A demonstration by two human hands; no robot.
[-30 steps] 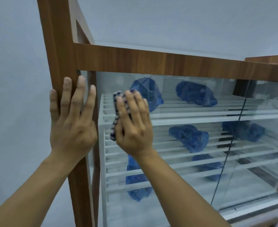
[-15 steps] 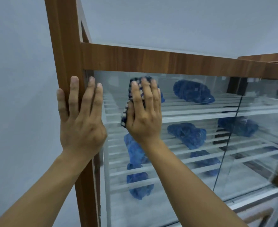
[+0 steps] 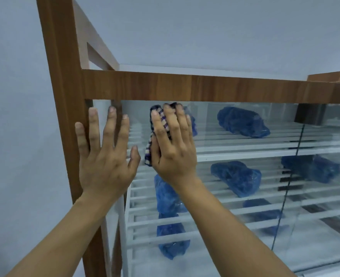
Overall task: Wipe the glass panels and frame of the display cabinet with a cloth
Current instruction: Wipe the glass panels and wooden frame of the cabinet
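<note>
Cabinet glass [image 3: 235,196] fills the front of the display cabinet, framed in brown wood: an upright post [image 3: 65,116] at the left corner and a top rail [image 3: 185,86] running right from it. Her or his left hand [image 3: 105,162] lies flat and spread wide, fingers apart, the outer fingers on the post and the rest over the glass right at the upper left corner of the pane; it holds nothing. The right hand [image 3: 173,148] sits just beside it, palm pressed to the glass with fingers nearly straight, pinning a blue-and-white checked cloth [image 3: 157,124] against the pane. The cloth peeks out above the fingertips, just under the top rail, and along the thumb side. Behind the glass, white slatted shelves [image 3: 245,150] carry crumpled blue plastic bundles [image 3: 243,121].
</note>
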